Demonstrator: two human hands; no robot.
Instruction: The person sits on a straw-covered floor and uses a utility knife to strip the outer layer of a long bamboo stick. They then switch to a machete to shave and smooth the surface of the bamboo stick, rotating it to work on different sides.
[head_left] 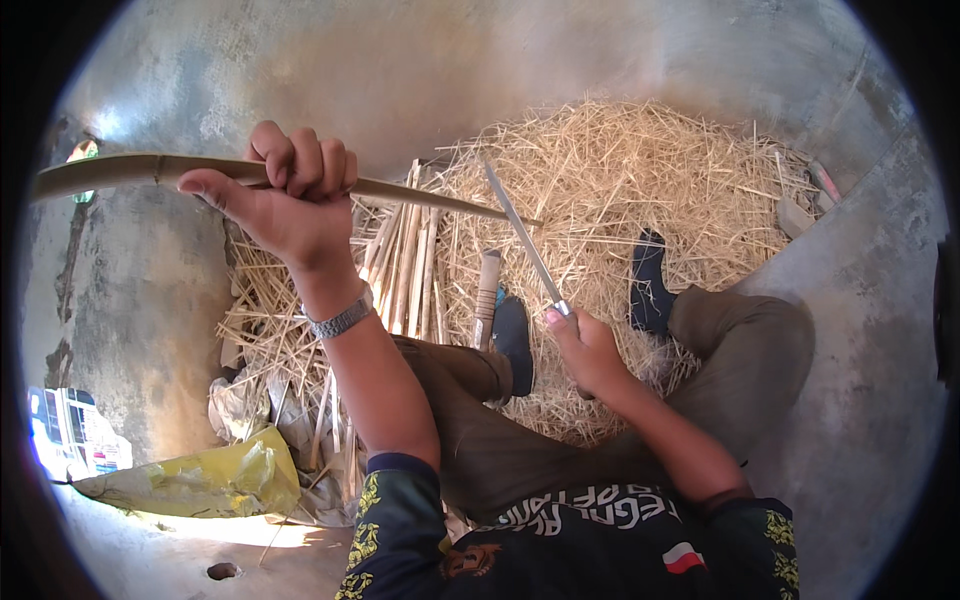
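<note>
My left hand, raised at the left, is closed around a long bamboo strip. The strip bends off past the left edge, and a node shows on it. In my right hand is a knife, its long narrow blade pointing up and away. The blade crosses the strip near its far end; whether they touch I cannot tell. Most of the knife's handle is hidden by my fingers. A heap of straw-coloured shavings lies below both hands.
Several split bamboo sticks lie under my left arm. A wooden piece like a tool handle lies beside my dark-covered left foot. My right foot rests among the shavings. A yellow sack is at lower left; grey walls surround me.
</note>
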